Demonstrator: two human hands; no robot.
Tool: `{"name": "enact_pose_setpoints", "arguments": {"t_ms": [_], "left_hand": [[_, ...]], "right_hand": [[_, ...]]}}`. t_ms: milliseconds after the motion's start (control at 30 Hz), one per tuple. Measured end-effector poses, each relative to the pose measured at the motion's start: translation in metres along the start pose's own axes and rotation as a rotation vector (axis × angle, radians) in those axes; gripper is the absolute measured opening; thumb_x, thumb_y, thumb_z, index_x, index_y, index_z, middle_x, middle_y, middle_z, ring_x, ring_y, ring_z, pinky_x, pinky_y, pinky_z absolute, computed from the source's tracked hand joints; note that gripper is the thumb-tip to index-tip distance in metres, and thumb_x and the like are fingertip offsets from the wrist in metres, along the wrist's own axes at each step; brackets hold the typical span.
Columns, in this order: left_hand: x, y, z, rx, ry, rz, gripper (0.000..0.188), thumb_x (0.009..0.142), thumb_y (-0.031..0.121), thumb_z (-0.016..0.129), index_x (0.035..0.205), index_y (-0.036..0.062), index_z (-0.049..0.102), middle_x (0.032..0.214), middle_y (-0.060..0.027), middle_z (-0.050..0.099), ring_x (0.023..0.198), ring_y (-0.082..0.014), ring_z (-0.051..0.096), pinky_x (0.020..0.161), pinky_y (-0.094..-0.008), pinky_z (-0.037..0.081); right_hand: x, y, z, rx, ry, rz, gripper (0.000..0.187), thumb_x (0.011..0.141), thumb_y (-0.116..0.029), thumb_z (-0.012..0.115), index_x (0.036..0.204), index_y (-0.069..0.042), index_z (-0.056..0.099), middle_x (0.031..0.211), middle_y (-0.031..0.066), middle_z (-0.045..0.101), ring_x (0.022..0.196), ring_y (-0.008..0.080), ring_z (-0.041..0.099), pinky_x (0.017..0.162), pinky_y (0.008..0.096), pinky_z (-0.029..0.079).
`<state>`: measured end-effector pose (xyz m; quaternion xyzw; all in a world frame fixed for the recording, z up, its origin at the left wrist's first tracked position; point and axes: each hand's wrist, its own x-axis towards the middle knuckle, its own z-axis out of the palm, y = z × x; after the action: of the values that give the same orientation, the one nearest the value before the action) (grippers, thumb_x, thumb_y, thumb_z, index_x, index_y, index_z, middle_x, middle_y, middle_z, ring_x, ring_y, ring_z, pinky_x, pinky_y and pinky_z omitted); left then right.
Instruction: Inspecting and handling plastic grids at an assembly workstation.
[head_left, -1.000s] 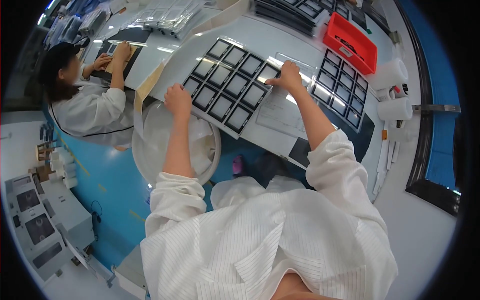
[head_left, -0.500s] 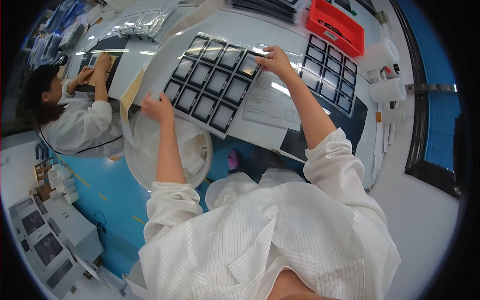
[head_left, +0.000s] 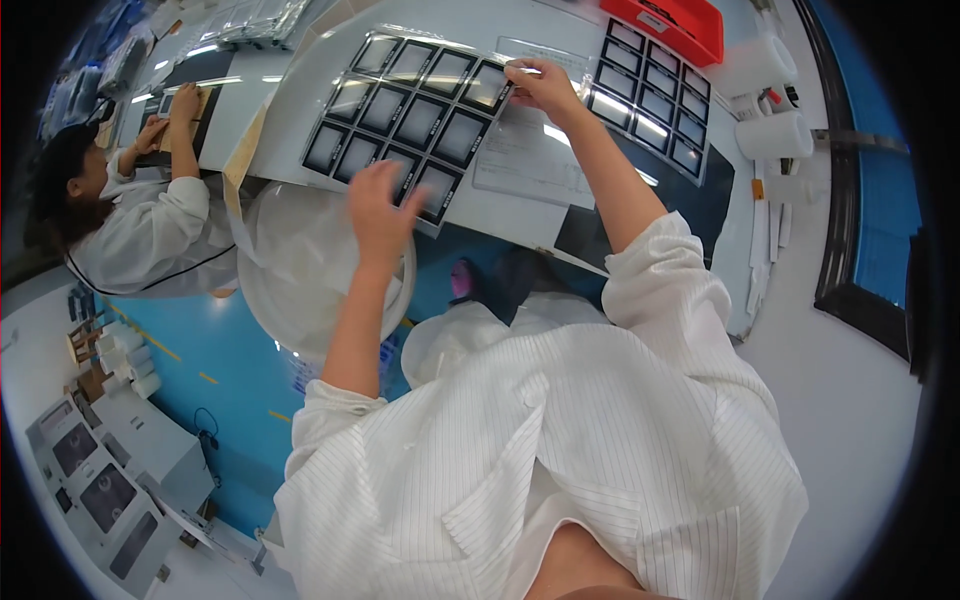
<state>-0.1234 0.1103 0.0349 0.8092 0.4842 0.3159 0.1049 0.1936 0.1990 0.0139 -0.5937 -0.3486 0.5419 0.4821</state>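
Note:
A sheet of black-framed clear square panels [head_left: 420,118] lies in front of me, its near corner reaching past the table's edge. My right hand [head_left: 545,90] pinches the sheet's right edge near the far corner, thumb and fingertips together. Over the near rows hovers my left hand [head_left: 380,215], a little blurred, with thumb and fingers apart and nothing in it. It covers part of the lower panels; whether it touches them I cannot tell. A second, similar sheet [head_left: 650,95] rests to the right on a dark mat [head_left: 705,200].
Printed paper in a clear sleeve [head_left: 530,160] lies between the sheets. A red bin [head_left: 690,30] and white rolls [head_left: 775,135] stand at the far right. Below the table edge is a lined white bin [head_left: 395,300]. A co-worker [head_left: 150,220] works at the left.
My left hand has moved right, from the sheet's left side to over its near rows. My right hand stays at the right edge. The whole view has shifted slightly.

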Motion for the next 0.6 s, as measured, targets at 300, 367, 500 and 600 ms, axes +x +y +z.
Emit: {"name": "enact_pose_setpoints", "arguments": {"t_ms": [300, 367, 500, 600], "left_hand": [[-0.025, 0.031, 0.025, 0.234, -0.274, -0.044, 0.062, 0.072, 0.031, 0.075, 0.120, -0.0010, 0.051, 0.129, -0.0214, 0.049, 0.118, -0.0400, 0.046, 0.096, -0.0424, 0.041], [-0.021, 0.033, 0.024, 0.215, -0.315, -0.053, 0.061, 0.073, 0.030, 0.074, 0.120, -0.0011, 0.051, 0.128, -0.0221, 0.050, 0.118, -0.0404, 0.047, 0.095, -0.0414, 0.042], [-0.012, 0.039, 0.021, 0.221, -0.374, -0.020, 0.048, 0.077, 0.023, 0.069, 0.114, -0.0025, 0.052, 0.122, -0.0234, 0.053, 0.112, -0.0390, 0.052, 0.087, -0.0419, 0.048], [-0.007, 0.037, 0.018, 0.176, -0.433, 0.007, 0.039, 0.079, 0.018, 0.065, 0.109, -0.0033, 0.052, 0.116, -0.0235, 0.055, 0.106, -0.0375, 0.054, 0.081, -0.0432, 0.050]], "right_hand": [[-0.063, 0.022, 0.022, -0.703, -0.150, -0.351, 0.032, 0.084, -0.025, 0.065, 0.107, -0.003, 0.062, 0.092, 0.0120, 0.065, 0.079, 0.0190, 0.063, 0.071, 0.0312, 0.051], [-0.089, 0.033, 0.030, -0.554, -0.377, -0.145, 0.026, 0.080, -0.021, 0.066, 0.095, 0.000, 0.065, 0.082, 0.0113, 0.067, 0.071, 0.0180, 0.064, 0.066, 0.0314, 0.051], [-0.118, 0.062, 0.036, -0.427, -0.344, -0.121, 0.025, 0.081, -0.022, 0.065, 0.093, 0.001, 0.065, 0.078, 0.0095, 0.067, 0.065, 0.0155, 0.063, 0.063, 0.0286, 0.051], [-0.129, 0.056, 0.044, -0.251, -0.278, -0.035, 0.025, 0.083, -0.022, 0.064, 0.090, 0.002, 0.065, 0.077, 0.0081, 0.066, 0.065, 0.0140, 0.063, 0.062, 0.0261, 0.051]]}}
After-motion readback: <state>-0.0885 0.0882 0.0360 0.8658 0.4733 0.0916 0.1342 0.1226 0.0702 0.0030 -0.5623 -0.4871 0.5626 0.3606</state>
